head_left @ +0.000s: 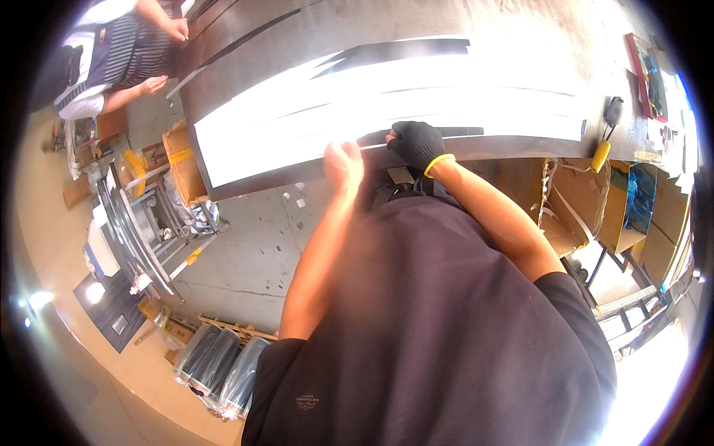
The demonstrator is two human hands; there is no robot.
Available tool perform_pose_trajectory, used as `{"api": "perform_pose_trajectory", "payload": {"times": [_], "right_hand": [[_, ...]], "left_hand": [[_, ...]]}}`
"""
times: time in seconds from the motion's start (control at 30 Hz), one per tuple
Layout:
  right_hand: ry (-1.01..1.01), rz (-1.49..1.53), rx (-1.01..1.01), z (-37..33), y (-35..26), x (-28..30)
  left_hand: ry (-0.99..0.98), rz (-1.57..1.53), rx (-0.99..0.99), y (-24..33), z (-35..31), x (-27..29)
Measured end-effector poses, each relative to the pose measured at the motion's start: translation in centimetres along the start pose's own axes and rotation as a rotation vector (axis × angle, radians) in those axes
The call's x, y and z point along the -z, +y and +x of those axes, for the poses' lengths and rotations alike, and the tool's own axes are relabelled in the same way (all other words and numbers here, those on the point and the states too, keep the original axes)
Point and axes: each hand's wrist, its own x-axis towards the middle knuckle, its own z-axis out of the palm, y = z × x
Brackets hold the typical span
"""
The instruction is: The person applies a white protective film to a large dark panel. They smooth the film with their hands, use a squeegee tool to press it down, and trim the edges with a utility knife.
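Nearest is the person's dark shirt [446, 297], its front close to the long dark surface [253, 41]. At the near edge, the bare left hand [343, 165] is blurred, its fingers curled; whether it grips anything I cannot tell. Just beside it, the right hand [418, 145], in a black glove with a yellow cuff, is bent into a loose fist, its grip also unclear. A dark strip [465, 131] shows just right of the glove. Glaring white sheet material [268, 141] spreads along the surface beyond both hands, with another dark strip [409, 52] toward its far side.
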Motion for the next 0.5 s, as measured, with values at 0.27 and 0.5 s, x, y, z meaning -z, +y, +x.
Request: {"api": "perform_pose_trajectory", "payload": {"times": [0.27, 0.5], "right_hand": [[-0.017, 0.0, -0.104, 0.4, 0.7, -1.3], [0.008, 0.001, -0.039, 0.2, 0.8, -1.4]], "left_hand": [[-0.076, 0.038, -0.07, 2.5, -0.4, 0.8], [-0.063, 0.011, -0.035, 2.7, -0.4, 0.6]]}}
